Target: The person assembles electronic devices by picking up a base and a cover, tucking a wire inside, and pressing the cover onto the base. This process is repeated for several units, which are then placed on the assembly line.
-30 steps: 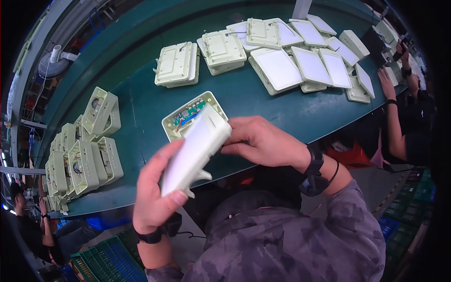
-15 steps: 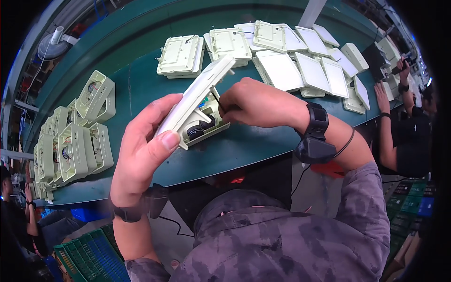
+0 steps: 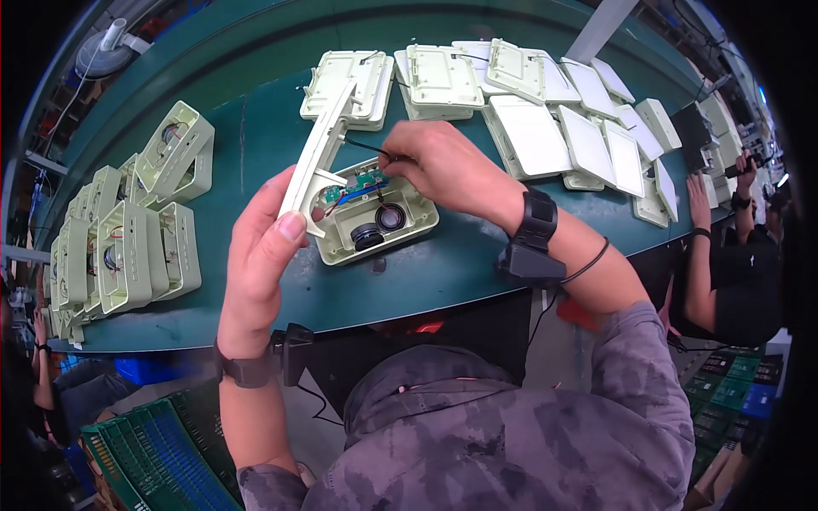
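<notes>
At a green workbench (image 3: pixel 460 268), watched from afar through the head camera, I see the left hand (image 3: pixel 262 247) clasp one white panel (image 3: pixel 317 162) by its near end, fingers partly hidden behind it. The panel is tilted above the left side of one open housing (image 3: pixel 405 238), nearly edge-on to me, its long axis running away from the wearer and slightly rightward; its outer face escapes my sight. The right hand (image 3: pixel 452 162) pinches one black cable (image 3: pixel 366 147) leading from the panel, the tip lost among the fingers. Two round black speakers (image 3: pixel 367 237) and one partly covered circuit board (image 3: pixel 368 180) sit inside the housing. Stacked housings (image 3: pixel 128 255) at left and pale panels (image 3: pixel 528 134) beyond overlap too much for me to count
</notes>
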{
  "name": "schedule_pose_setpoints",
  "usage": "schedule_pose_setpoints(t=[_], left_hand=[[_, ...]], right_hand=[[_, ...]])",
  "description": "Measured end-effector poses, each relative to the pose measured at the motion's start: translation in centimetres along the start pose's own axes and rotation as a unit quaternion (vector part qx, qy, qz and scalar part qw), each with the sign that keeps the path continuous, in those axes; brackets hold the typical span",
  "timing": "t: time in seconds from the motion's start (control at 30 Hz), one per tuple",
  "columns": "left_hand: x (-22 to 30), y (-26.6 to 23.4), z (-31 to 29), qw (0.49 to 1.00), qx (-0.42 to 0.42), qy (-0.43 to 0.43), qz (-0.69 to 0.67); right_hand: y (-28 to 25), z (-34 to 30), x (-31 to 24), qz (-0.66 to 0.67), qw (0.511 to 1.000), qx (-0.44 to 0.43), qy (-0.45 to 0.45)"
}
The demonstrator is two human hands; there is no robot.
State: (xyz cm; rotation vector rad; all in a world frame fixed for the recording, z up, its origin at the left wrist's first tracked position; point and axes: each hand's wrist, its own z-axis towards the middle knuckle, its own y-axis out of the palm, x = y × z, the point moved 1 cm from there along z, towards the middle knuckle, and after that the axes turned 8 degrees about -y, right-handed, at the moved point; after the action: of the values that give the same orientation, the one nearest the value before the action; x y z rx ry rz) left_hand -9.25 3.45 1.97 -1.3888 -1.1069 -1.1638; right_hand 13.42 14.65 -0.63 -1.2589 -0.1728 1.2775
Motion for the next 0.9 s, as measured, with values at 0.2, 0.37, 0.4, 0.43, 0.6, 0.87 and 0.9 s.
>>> schedule_pose_setpoints(t=[0.2,0.37,0.4,0.43,0.6,0.87,0.9], left_hand=[[-2.5,0.2,0.4,0.997,0.012,-0.015,-0.08],[-3.0,0.4,0.6,0.997,0.011,-0.011,-0.081],[-3.0,0.5,0.5,0.996,0.009,-0.013,-0.086],[-3.0,0.5,0.5,0.996,0.007,-0.016,-0.091],[-2.9,0.7,0.6,0.994,-0.003,-0.006,-0.111],[-3.1,0.5,0.4,0.993,-0.007,-0.006,-0.121],[-3.1,0.5,0.4,0.992,-0.006,-0.008,-0.124]], right_hand=[[2.9,-0.5,1.7,-0.031,0.997,0.064,-0.02],[3.6,-0.5,1.8,-0.02,0.998,0.054,-0.004],[3.6,-0.5,1.8,-0.017,0.998,0.054,-0.004],[3.7,-0.4,1.8,-0.016,0.998,0.052,-0.004],[3.8,-0.3,1.6,-0.013,0.999,0.038,0.01],[3.4,0.0,1.2,-0.023,1.0,0.018,0.002],[3.3,0.0,1.4,-0.005,1.0,0.012,0.01]])
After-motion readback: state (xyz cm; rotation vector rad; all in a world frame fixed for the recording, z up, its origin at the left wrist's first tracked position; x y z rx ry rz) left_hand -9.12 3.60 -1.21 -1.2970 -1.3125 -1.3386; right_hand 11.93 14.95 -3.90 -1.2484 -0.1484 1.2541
